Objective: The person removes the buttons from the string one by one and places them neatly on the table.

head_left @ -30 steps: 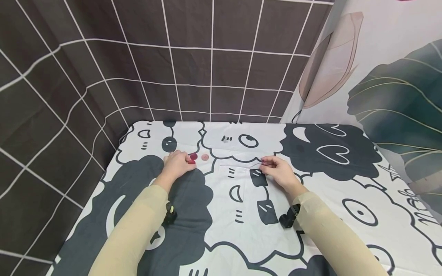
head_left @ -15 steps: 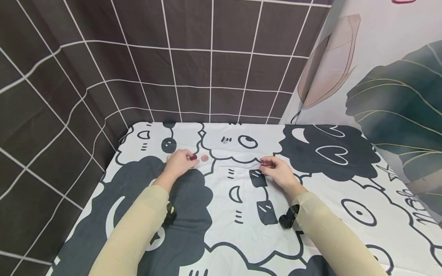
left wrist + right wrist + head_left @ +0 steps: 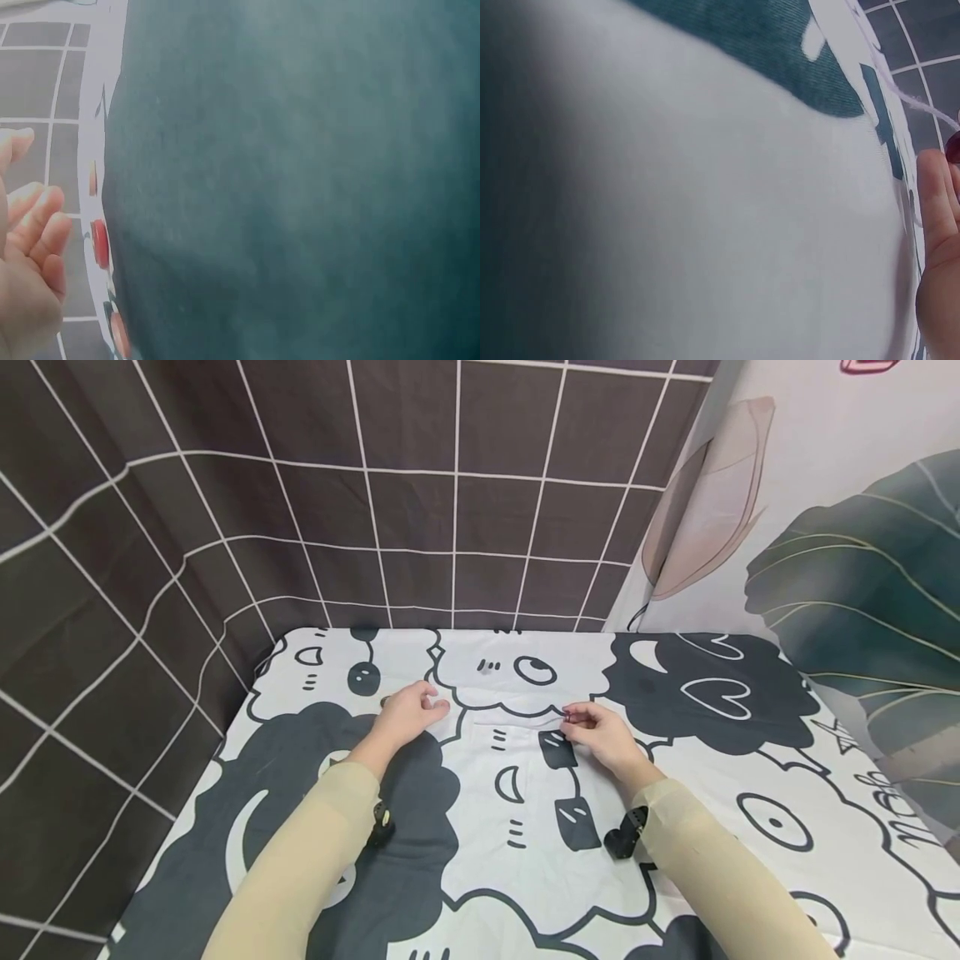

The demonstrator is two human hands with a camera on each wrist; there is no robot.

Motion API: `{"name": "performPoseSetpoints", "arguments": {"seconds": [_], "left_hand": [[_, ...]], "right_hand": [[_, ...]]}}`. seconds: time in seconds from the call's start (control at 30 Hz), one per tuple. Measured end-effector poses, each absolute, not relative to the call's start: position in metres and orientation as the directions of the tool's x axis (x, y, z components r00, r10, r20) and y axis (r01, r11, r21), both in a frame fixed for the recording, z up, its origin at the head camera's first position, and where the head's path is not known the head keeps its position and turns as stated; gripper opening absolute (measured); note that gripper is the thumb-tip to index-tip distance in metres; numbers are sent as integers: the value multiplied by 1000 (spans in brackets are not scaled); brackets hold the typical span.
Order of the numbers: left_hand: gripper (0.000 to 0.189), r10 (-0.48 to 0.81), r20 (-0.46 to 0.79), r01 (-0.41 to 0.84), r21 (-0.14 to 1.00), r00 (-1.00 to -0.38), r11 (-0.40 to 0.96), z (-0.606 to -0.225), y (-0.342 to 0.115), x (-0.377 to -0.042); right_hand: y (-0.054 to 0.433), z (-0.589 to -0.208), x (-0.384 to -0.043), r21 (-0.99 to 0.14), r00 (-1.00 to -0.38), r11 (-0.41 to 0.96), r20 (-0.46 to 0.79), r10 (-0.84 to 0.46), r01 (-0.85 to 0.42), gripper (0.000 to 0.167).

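Observation:
My right hand (image 3: 600, 731) pinches a small dark red disc (image 3: 954, 148) at its fingertips, right of the middle of the cloth. A thin pale cord (image 3: 922, 105) runs up to this disc in the right wrist view. My left hand (image 3: 405, 714) hovers over the cloth to the left, fingers loosely bent, thumb and index finger apart, with nothing seen between them. Beside it in the left wrist view lie a pink disc (image 3: 92, 178), a red disc (image 3: 100, 244) and an orange-pink disc (image 3: 120, 335). In the head view this hand mostly hides them.
A cloth with black and white cartoon sheep (image 3: 510, 877) covers the work surface. Behind it and to the left hangs a dark curtain with a white grid (image 3: 412, 510). A leaf-patterned curtain (image 3: 862, 577) closes off the right side.
My left hand has moved slightly right from the red discs, its thumb and index finger now apart; it now covers the red and pink discs in the head view. The right hand stays put.

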State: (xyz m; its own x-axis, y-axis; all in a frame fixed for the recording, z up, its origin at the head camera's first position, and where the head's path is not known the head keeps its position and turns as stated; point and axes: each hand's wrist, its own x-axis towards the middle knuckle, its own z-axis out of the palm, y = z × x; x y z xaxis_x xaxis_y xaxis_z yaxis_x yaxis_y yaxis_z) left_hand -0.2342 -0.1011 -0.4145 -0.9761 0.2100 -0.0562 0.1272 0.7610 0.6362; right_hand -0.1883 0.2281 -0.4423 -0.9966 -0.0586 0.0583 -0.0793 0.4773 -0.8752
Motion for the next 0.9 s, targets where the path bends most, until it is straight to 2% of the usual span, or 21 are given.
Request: {"name": "performPoseSetpoints", "arguments": {"seconds": [0.17,0.47,0.9], "left_hand": [[44,200,-139,65,644,-970,762,-410,-93,-232],[43,338,-55,228,636,-939,737,-414,-78,-235],[42,357,-75,227,647,-931,728,-413,-62,-236]], "right_hand": [[229,-441,-188,-868,-996,489,72,-57,-91,36],[228,-443,-187,-880,-997,470,56,-49,-72,36],[230,-444,-188,-862,-995,497,77,-64,-99,37]]}}
